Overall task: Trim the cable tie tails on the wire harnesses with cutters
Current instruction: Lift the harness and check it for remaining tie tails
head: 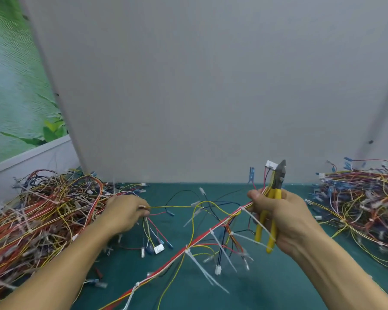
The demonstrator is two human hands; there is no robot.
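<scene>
Yellow-handled cutters point(276, 189) lie in the right hand point(287, 220), whose curled fingers also grip one end of the harness point(202, 239). The left hand point(123, 211) pinches a branch wire point(173, 206), holding the harness taut over the green mat point(278, 285). Probable step: presenting ties; next, seat the blades flush against the head of a white tie tail point(222, 249).

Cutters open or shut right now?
Shut: the cutters in the right hand point up, jaws meeting at the tip, nothing between them.

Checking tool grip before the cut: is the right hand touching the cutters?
Touching. Head view: the right hand grips the cutters by the yellow handles.
</scene>
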